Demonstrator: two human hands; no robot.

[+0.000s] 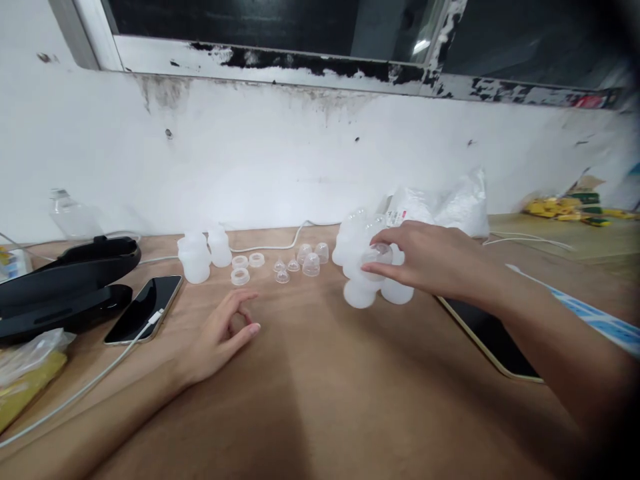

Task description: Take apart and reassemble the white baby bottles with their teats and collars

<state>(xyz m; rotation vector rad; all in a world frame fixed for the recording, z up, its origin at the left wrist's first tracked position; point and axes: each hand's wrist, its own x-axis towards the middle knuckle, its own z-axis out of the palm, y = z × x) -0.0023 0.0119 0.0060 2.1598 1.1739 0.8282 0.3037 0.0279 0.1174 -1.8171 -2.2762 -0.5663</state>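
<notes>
1. While the right hand [433, 259] pinches a clear dome cap [379, 253] among translucent baby bottles [359, 295], the left hand [220, 337] is loosely curled, holding nothing.
2. Beyond the left hand lie three collar rings [240, 281], three small teats [283, 276] and three loose domes [311, 265].

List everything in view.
Bottle bodies: about three, milky, left
Collar rings: three, translucent, left
Nipples: three, clear, centre
Dome caps: three, clear, centre
Capped bottles: several, milky, right
Plastic bottle: one, clear, left
Phone: one, black, left
Tablet: one, black, right
Equipment: count unclear, black, left
Packet: one, yellow, left
Bags: about two, white, right
Cables: several, white, both sides
Strip: one, blue-white, right
Pile: one, yellow-green, right
Table: one, brown, below
Windowed wall: one, white, behind
Left hand: one, empty, left
Right hand: one, fingers at capped bottle
</notes>
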